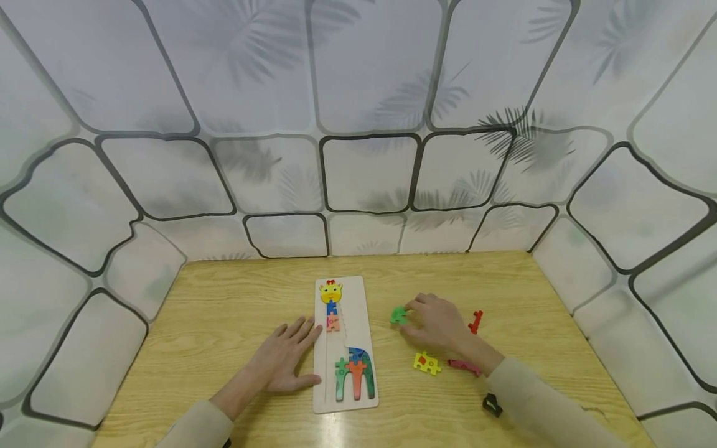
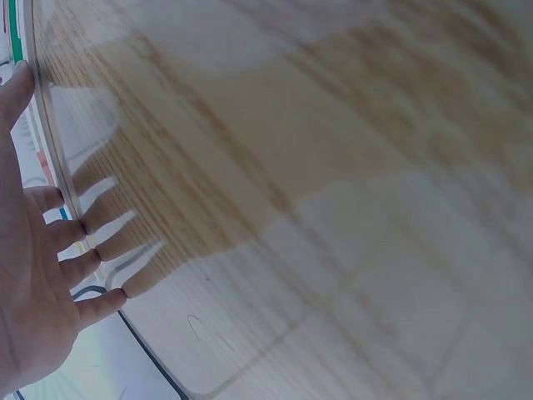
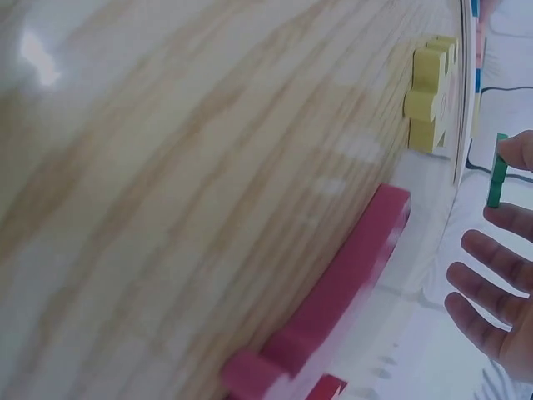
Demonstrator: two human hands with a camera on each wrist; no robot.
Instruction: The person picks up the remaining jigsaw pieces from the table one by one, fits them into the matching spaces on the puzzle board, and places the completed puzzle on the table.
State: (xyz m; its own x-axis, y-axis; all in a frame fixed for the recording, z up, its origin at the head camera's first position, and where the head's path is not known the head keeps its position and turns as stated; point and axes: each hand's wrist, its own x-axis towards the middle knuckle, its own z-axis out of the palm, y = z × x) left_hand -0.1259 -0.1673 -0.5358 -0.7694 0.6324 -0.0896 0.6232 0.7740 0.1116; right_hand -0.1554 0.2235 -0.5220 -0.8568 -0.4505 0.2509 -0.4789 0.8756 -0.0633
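Observation:
A giraffe puzzle board [image 1: 350, 305] lies on the wooden table, partly filled. At its top sits a yellow giraffe head piece [image 1: 330, 292], with blue and pink neck pieces below; blue, green and orange body and leg pieces fill the lower part. My left hand [image 1: 288, 358] rests with spread fingers at the board's left edge, fingertips and thumb touching it. My right hand [image 1: 439, 320] pinches a green puzzle piece [image 3: 497, 171] between thumb and index finger, to the right of the board. The other fingers of that hand are extended.
Near my right forearm lie a yellow puzzle piece [image 1: 427, 363], a dark pink piece [image 1: 465, 366] and a red piece [image 1: 475, 322]. A small black object [image 1: 492, 405] is beside the right sleeve. Patterned walls [image 1: 370, 174] enclose the table at the back and sides.

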